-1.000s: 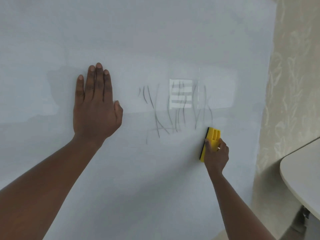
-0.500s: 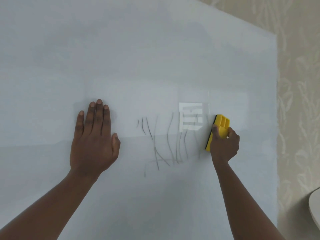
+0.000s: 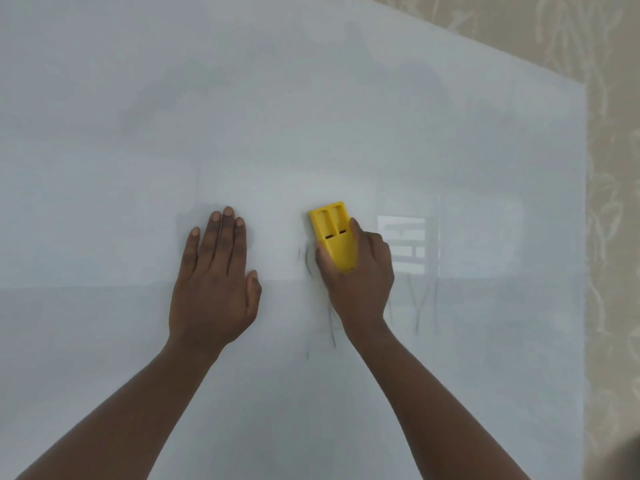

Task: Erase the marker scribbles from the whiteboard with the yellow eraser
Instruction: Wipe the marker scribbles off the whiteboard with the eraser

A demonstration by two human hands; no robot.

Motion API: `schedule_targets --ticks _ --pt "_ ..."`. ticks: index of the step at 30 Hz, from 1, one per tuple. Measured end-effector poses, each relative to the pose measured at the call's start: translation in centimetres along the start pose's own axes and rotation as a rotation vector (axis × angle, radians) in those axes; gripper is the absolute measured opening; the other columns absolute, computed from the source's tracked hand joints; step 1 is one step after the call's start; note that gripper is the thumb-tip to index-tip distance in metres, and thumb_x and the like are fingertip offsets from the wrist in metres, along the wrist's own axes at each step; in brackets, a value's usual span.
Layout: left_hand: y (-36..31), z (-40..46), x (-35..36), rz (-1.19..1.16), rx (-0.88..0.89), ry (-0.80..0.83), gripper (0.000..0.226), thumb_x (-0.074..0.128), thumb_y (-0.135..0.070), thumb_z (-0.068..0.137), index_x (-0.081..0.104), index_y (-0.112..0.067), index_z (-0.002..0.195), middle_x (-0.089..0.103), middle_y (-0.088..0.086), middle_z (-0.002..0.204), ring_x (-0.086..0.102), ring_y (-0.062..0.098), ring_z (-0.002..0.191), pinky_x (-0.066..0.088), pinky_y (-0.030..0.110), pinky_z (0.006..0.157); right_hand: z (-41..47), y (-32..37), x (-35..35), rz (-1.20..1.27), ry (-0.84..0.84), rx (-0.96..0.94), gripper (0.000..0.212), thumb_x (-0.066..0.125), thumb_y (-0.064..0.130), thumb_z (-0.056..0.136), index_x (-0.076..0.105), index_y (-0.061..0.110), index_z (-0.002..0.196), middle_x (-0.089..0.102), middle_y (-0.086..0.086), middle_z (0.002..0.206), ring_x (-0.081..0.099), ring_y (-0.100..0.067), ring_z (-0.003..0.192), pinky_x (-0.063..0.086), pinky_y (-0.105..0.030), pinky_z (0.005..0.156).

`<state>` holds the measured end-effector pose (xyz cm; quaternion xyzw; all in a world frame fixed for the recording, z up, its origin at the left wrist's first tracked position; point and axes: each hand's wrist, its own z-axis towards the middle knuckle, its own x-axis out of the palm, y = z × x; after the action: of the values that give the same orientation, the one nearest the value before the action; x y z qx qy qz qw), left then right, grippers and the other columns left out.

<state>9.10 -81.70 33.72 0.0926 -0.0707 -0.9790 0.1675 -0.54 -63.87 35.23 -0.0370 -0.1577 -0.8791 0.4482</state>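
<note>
Pressing the yellow eraser (image 3: 333,237) flat against the whiteboard (image 3: 311,116) with the right hand (image 3: 356,282) clamped around it, over faint marker scribbles (image 3: 419,306) showing beside the wrist, and bracing the left hand (image 3: 213,285) flat, fingers together, just beside.

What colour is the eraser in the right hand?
Yellow: the eraser, held in the right hand, shows clearly in the head view.

Beige leaf-patterned wallpaper (image 3: 613,168) borders the right side.

Soft even light, window glare on whiteboard (image 3: 401,244), slight motion blur
</note>
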Motion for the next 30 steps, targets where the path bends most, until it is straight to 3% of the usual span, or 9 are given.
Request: schedule_targets --ticks 4,12,15,19,26,30 --pt "0.2 -0.2 -0.1 -0.031 -0.006 -0.011 0.065 0.032 -0.023 0.097 0.018 0.001 0.156 0.019 0.019 0.166 0.014 0.031 0.155 0.015 0.050 0.127 -3.6 2.3 0.5 -0.023 0.017 -0.185 0.056 0.065 0.051 0.086 0.062 0.009 0.124 0.063 -0.006 0.094 0.056 -0.023 0.083 0.049 -0.033 0.072" --pt "0.3 -0.7 0.2 -0.015 -0.014 0.001 0.066 0.030 -0.026 0.098 0.016 0.001 0.156 0.017 0.020 0.166 0.012 0.031 0.156 0.014 0.051 0.127 -13.9 0.1 -1.7 -0.110 0.121 -0.286 0.056 0.068 0.048 0.087 0.060 0.006 0.123 0.061 -0.005 0.090 0.054 -0.020 0.078 0.048 -0.032 0.068" --pt "0.3 -0.7 0.3 -0.015 -0.015 -0.002 0.066 0.028 -0.026 0.098 0.014 0.001 0.157 0.016 0.021 0.166 0.012 0.032 0.156 0.012 0.051 0.127 -13.8 -1.9 -2.7 -0.122 0.146 -0.300 0.057 0.068 0.048 0.087 0.058 0.006 0.124 0.060 -0.005 0.090 0.054 -0.019 0.078 0.048 -0.031 0.066" --pt "0.2 -0.8 0.3 -0.018 -0.014 -0.015 0.066 0.029 -0.026 0.098 0.016 0.002 0.156 0.017 0.022 0.165 0.012 0.032 0.156 0.011 0.050 0.128 -9.7 -6.3 -4.5 -0.185 0.101 -0.081 0.056 0.065 0.048 0.087 0.060 0.007 0.124 0.060 -0.009 0.089 0.058 -0.024 0.081 0.050 -0.033 0.064" --pt "0.1 -0.8 0.2 -0.013 -0.022 0.014 0.066 0.027 -0.027 0.098 0.014 0.002 0.156 0.014 0.021 0.166 0.010 0.031 0.156 0.012 0.052 0.127 -3.7 -15.2 -8.2 -0.299 0.028 0.396 0.064 0.050 0.060 0.082 0.054 0.014 0.125 0.056 -0.015 0.104 0.058 -0.037 0.100 0.048 -0.040 0.081" --pt "0.0 -0.8 0.2 -0.024 -0.025 0.017 0.067 0.027 -0.027 0.098 0.013 0.002 0.157 0.013 0.020 0.167 0.008 0.031 0.156 0.011 0.051 0.127 -2.5 -17.3 -9.0 -0.265 -0.036 0.622 0.062 0.057 0.054 0.087 0.051 0.012 0.132 0.056 -0.014 0.116 0.057 -0.036 0.107 0.043 -0.042 0.090"
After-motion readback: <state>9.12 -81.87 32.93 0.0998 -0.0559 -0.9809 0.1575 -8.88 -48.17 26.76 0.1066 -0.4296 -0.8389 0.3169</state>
